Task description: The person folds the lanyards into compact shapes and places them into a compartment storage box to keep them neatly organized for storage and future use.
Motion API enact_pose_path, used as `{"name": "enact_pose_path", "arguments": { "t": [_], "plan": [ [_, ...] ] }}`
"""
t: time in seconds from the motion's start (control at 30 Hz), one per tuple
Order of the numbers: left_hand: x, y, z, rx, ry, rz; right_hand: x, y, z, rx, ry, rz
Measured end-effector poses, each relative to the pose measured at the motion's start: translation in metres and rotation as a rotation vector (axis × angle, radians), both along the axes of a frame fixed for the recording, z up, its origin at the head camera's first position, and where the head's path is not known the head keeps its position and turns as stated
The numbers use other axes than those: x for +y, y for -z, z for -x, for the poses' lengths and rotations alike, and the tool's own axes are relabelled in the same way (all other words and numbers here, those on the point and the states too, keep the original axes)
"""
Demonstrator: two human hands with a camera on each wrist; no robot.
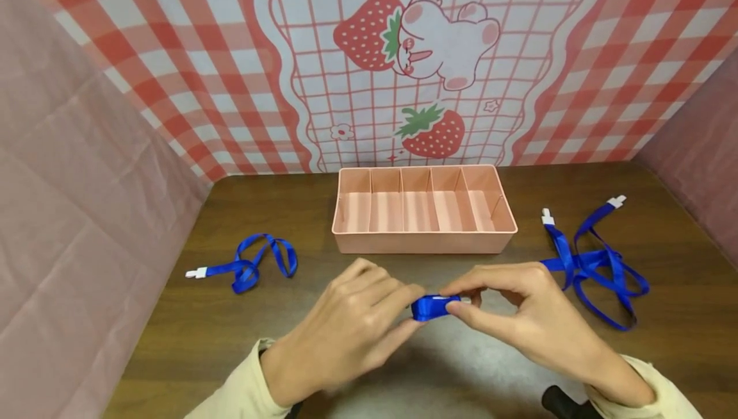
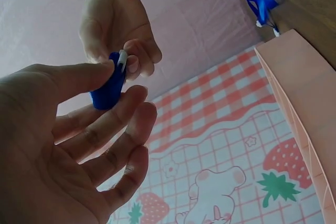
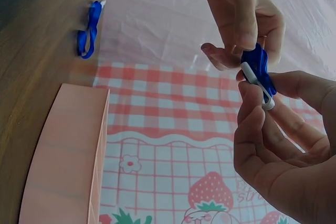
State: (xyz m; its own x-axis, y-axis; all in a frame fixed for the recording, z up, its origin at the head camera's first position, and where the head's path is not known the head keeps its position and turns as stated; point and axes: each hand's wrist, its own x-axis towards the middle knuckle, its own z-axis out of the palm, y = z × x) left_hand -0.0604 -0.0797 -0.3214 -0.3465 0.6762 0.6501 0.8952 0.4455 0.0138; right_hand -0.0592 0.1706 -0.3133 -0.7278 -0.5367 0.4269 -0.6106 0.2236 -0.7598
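Between both hands, in front of the box, is a blue lanyard point(image 1: 430, 308) folded into a compact bundle. My left hand point(image 1: 360, 323) pinches its left end between thumb and forefinger; in the left wrist view the other fingers are spread loosely. My right hand point(image 1: 533, 323) pinches the right end, where a white clip point(image 3: 257, 85) lies along the blue strap. The pink box point(image 1: 423, 243) with several compartments stands just beyond the hands, and no items show inside it.
One loose blue lanyard point(image 1: 245, 268) with a white clip lies on the table to the left. More tangled blue lanyard strap point(image 1: 599, 265) with two white clips lies to the right. A strawberry-print checked cloth point(image 1: 426, 86) hangs behind the box. A black object point(image 1: 562, 401) shows at the bottom right.
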Motion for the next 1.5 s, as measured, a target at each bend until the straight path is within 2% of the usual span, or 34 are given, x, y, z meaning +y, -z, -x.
{"name": "enact_pose_path", "arguments": {
  "t": [0.2, 0.33, 0.57, 0.67, 0.9, 1.1, 1.2, 1.37, 1.5],
  "plan": [
    [-0.001, -0.002, 0.002, -0.009, -0.004, 0.003, 0.0, -0.004, -0.001, -0.05, 0.025, -0.047],
    [-0.001, -0.002, 0.001, -0.063, 0.0, -0.021, -0.001, -0.002, 0.0, 0.019, -0.003, 0.003],
    [0.001, -0.001, -0.001, -0.405, 0.095, -0.085, -0.004, 0.004, 0.003, 0.245, -0.067, 0.123],
    [0.001, -0.001, 0.0, -0.475, 0.133, -0.108, -0.005, 0.003, 0.003, 0.295, -0.067, 0.131],
    [0.0, -0.004, 0.001, -0.546, 0.18, -0.149, -0.008, 0.003, 0.0, 0.34, -0.011, 0.086],
    [-0.001, -0.003, -0.001, -0.606, 0.171, -0.172, -0.009, 0.003, 0.0, 0.357, -0.053, 0.068],
    [-0.001, -0.003, -0.001, -0.6, 0.175, -0.162, -0.009, 0.003, 0.0, 0.378, -0.054, 0.041],
    [-0.001, 0.0, -0.001, -0.547, 0.186, -0.137, -0.01, 0.003, 0.001, 0.43, -0.057, 0.022],
    [0.0, 0.001, 0.0, -0.552, 0.17, -0.135, -0.01, 0.003, 0.002, 0.449, -0.063, 0.031]
  ]
}}
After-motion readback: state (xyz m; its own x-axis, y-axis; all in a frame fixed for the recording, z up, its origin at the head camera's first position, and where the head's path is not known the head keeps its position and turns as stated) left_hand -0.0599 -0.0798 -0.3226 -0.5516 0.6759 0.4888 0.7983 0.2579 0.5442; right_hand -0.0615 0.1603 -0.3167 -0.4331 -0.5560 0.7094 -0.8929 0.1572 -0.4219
